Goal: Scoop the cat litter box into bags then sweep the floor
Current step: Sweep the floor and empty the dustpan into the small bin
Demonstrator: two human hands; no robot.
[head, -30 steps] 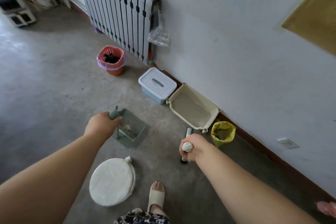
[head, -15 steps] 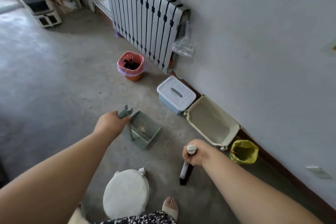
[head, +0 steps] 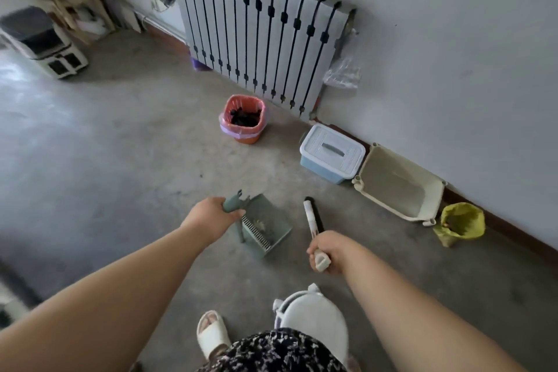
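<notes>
My left hand (head: 211, 214) grips the handle of a grey-green dustpan (head: 265, 226) that stands on the concrete floor with some debris behind its comb teeth. My right hand (head: 327, 251) grips the white handle of a broom (head: 311, 217), whose dark head touches the floor just right of the dustpan. A cream litter box (head: 398, 184) sits tilted against the wall at the right. Beside it, further right, stands a yellow bag (head: 460, 222), open at the top.
An orange bin with a pink liner (head: 243, 118) stands below the radiator (head: 259, 36). A blue box with a white lid (head: 330, 152) sits left of the litter box. A white round stool (head: 314, 323) and my sandalled foot (head: 213, 335) are close below.
The view has swung left and back. The broom has tilted, its head now pointing away from me beside the dustpan. My left hand keeps hold of the dustpan handle.
</notes>
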